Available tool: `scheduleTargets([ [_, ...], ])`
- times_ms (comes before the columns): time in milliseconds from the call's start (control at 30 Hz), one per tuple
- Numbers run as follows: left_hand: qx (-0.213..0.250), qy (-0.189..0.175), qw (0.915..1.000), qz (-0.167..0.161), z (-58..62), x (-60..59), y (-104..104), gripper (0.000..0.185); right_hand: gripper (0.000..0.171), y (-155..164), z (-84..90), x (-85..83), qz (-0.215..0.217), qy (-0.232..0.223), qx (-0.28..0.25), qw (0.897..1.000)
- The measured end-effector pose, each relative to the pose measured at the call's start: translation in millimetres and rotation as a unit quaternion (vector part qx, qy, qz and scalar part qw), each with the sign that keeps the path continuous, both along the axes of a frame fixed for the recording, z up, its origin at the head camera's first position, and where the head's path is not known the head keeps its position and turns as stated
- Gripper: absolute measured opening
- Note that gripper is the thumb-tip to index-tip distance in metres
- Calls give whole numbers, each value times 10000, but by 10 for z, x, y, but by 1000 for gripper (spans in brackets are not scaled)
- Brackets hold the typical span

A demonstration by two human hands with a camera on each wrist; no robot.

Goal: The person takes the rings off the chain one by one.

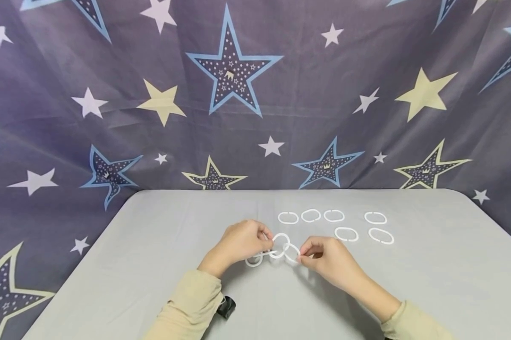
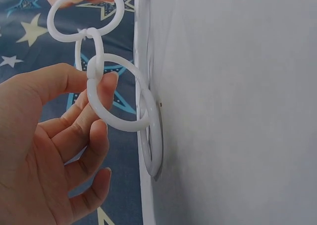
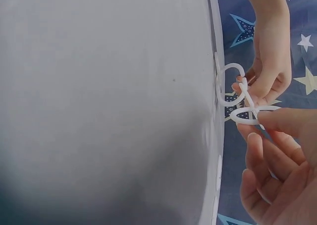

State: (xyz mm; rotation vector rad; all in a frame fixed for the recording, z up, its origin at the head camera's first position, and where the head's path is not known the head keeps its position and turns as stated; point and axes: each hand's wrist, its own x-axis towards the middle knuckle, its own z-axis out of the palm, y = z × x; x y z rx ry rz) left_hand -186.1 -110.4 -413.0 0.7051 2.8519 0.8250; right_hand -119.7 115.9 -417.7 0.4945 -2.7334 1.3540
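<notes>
A short chain of white plastic links runs between the two hands, each link an oval ring. My left hand (image 1: 244, 241) pinches the chain between thumb and forefinger, where a middle link (image 2: 99, 111) joins its neighbour. Its other fingers are loosely bent. From that middle link hangs a lower link (image 2: 157, 136) that reaches the tabletop. At the chain's other end, my right hand (image 1: 332, 259) pinches the end link (image 2: 120, 12) by its edge. The fingertips partly cover the joined spots.
Several loose white links lie in two rough rows beyond the right hand, among them a near one (image 1: 356, 234) and a far one (image 1: 279, 217). The grey table (image 1: 255, 307) meets a star-patterned cloth (image 1: 281, 118) at its back edge. A black object (image 1: 226, 307) sits by the left sleeve.
</notes>
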Motion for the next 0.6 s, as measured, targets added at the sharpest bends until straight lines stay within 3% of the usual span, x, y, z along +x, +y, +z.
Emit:
scheduleTargets([
  [600, -47, 88, 9992, 377, 41, 19, -10, 8, 14, -50, 13, -15, -201, 191, 76, 9996],
])
